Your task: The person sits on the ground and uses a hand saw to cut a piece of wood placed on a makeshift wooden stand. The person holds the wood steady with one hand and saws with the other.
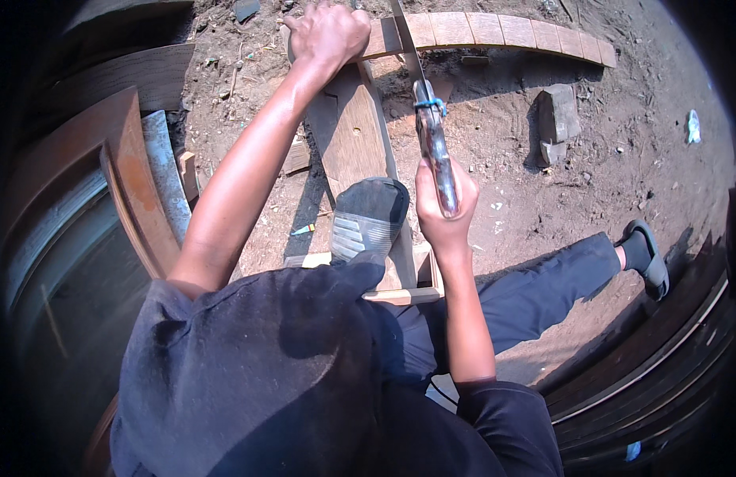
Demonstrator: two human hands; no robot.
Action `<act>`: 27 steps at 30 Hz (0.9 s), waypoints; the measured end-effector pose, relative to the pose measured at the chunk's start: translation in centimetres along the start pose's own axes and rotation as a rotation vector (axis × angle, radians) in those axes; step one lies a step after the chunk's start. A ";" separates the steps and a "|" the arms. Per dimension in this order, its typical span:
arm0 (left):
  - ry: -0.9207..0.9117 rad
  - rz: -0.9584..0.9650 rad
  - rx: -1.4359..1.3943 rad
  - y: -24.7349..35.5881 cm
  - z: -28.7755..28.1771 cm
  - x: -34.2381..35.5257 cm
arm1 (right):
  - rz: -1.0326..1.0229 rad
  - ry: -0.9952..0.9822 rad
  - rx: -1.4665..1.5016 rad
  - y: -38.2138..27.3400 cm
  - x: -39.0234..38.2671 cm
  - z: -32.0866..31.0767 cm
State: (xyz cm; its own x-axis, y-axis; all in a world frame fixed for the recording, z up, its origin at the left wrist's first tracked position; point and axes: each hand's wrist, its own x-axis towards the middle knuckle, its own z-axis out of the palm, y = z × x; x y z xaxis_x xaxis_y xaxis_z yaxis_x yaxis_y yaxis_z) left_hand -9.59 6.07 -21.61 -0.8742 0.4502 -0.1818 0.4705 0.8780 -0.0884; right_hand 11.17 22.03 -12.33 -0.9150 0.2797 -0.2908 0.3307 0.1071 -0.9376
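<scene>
My left hand [327,33] is closed over the left end of a curved wooden board [486,30], pressing it at the top of a wooden bench plank [356,131]. Several lines cross the board's upper surface, dividing it into sections. My right hand [449,203] grips a handsaw [434,141] by its dark, worn handle, which has a blue tie near the blade. The narrow saw blade stands across the board, just right of my left hand. How deep the teeth sit in the wood cannot be made out. My sandalled foot [368,215] rests on the bench plank.
Brown wooden frames [122,151] are stacked at the left. A grey block [557,115] lies on the dirt ground at the right. Dark lengths of timber [662,374] fill the lower right. My other sandalled foot [646,262] stands out to the right.
</scene>
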 end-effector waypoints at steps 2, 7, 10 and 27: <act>0.021 -0.033 -0.068 -0.5 0.3 0.2 | -0.007 0.010 0.044 0.0 1.5 0.8; 0.080 -0.043 -0.174 -0.8 0.5 0.0 | 0.069 0.017 -0.076 0.8 -5.1 -1.8; 0.117 -0.100 -0.279 -0.1 -0.7 -0.8 | 0.038 -0.023 -0.198 1.3 -8.7 -4.6; 0.049 -0.018 -0.140 -0.6 1.4 -0.3 | 0.007 -0.056 -0.224 0.4 -9.3 -4.9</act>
State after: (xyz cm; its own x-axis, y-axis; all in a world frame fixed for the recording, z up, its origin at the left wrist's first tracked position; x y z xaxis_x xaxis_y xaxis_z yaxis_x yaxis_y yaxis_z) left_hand -9.49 5.16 -22.85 -0.8886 0.4389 -0.1334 0.4367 0.8984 0.0471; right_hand 20.91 24.15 -9.07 -0.9218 0.2287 -0.3130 0.3744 0.3162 -0.8717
